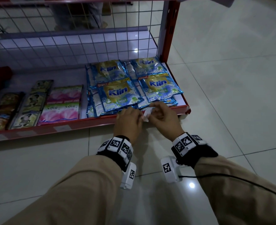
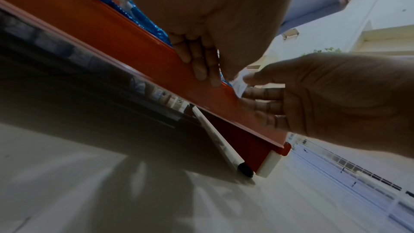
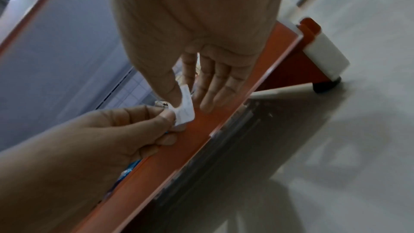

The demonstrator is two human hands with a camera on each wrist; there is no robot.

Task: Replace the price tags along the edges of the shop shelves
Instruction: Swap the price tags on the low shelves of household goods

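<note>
While both hands meet at the red front edge (image 1: pixel 88 123) of the bottom shelf, the left hand (image 1: pixel 128 119) and right hand (image 1: pixel 162 118) each pinch a small white price tag (image 1: pixel 146 114) between them, just above that edge. Blue detergent packets (image 1: pixel 117 95) lie on the shelf right behind the tag, pink packets (image 1: pixel 61 109) further left.
</note>
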